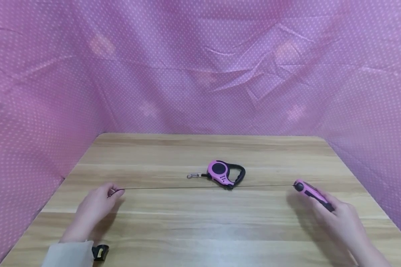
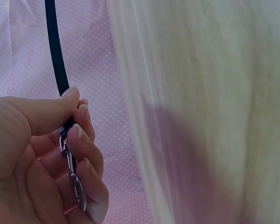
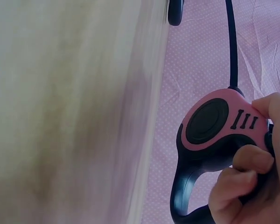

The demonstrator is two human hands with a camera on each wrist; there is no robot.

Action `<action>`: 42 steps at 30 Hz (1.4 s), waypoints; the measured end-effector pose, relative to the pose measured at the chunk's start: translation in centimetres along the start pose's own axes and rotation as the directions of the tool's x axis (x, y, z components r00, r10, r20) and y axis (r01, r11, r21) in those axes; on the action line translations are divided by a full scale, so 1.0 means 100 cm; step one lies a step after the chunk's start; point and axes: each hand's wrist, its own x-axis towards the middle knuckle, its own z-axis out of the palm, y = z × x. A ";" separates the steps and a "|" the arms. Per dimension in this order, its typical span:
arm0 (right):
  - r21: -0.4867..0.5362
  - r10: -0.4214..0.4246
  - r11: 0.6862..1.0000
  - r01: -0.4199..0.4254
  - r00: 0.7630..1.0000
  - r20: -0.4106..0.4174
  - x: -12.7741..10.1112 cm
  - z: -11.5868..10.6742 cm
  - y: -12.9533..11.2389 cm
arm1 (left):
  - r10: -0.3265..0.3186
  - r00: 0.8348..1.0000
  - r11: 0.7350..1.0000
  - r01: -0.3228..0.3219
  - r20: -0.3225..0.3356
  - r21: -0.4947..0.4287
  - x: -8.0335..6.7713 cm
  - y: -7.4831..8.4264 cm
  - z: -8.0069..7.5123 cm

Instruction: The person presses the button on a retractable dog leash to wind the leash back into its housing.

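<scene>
Leash cord (image 1: 207, 187) pulled tight across the wooden table (image 1: 200, 226), hand to hand.
Left hand (image 1: 95, 207) pinching the metal clip (image 2: 72, 175) at the cord's end; second pink leash reel (image 1: 225, 172) lying flat mid-table just behind the cord; right hand (image 1: 342, 222) wrapped around the handle of the pink reel (image 3: 219, 149) feeding that cord.
</scene>
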 end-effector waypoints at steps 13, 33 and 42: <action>-0.002 -0.041 0.999 0.041 0.999 -0.030 0.006 0.006 -0.008 | -0.020 1.000 1.000 0.020 0.011 0.008 0.002 0.002 0.000; 0.035 -0.086 0.995 0.089 0.994 -0.060 0.010 0.015 -0.019 | -0.013 1.000 1.000 0.013 0.008 0.004 0.002 0.008 0.001; 0.036 -0.039 0.999 0.039 0.999 -0.001 0.013 0.014 -0.024 | -0.006 1.000 1.000 0.006 0.009 0.018 0.003 0.012 0.000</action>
